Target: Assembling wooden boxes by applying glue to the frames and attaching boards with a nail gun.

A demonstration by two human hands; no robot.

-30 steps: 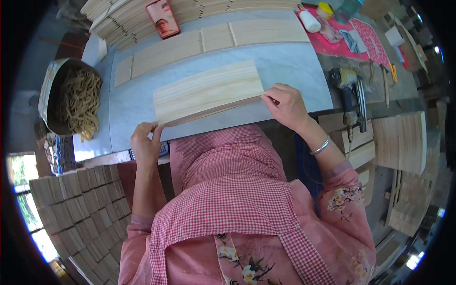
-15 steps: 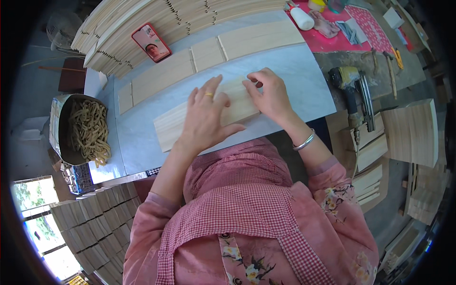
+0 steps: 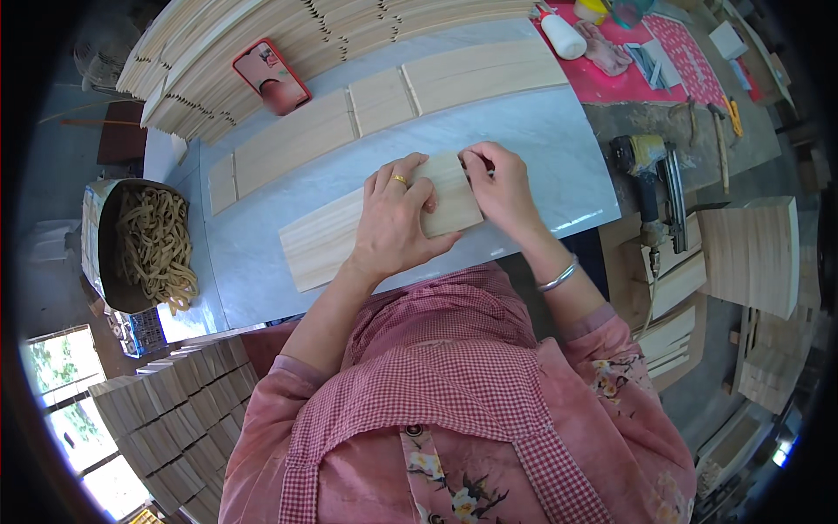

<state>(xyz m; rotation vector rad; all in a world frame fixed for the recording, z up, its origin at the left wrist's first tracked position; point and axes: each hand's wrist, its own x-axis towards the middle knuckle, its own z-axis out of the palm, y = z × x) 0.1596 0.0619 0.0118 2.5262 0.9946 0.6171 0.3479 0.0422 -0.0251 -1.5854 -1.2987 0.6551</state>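
Note:
A long pale wooden board [image 3: 323, 240] lies flat on the light marble-topped table [image 3: 541, 148], slanting up to the right. My left hand [image 3: 393, 223] lies flat on the board's right half, fingers spread, a ring on one finger. My right hand [image 3: 497, 188] grips the board's right end with curled fingers; a bangle sits on that wrist. Beyond the board, a row of similar pale boards [image 3: 384, 109] lies along the far side of the table.
Stacked thin boards [image 3: 262, 35] line the far edge, a red phone [image 3: 271, 77] on them. A tin of rubber bands [image 3: 148, 249] stands at left. A nail gun [image 3: 650, 175], glue bottle [image 3: 559, 31] and wood pieces [image 3: 751, 253] are at right. Small wood blocks [image 3: 166, 419] pile lower left.
My left hand moved from the board's left end onto its right half. The board now lies farther from the near table edge and slants more steeply.

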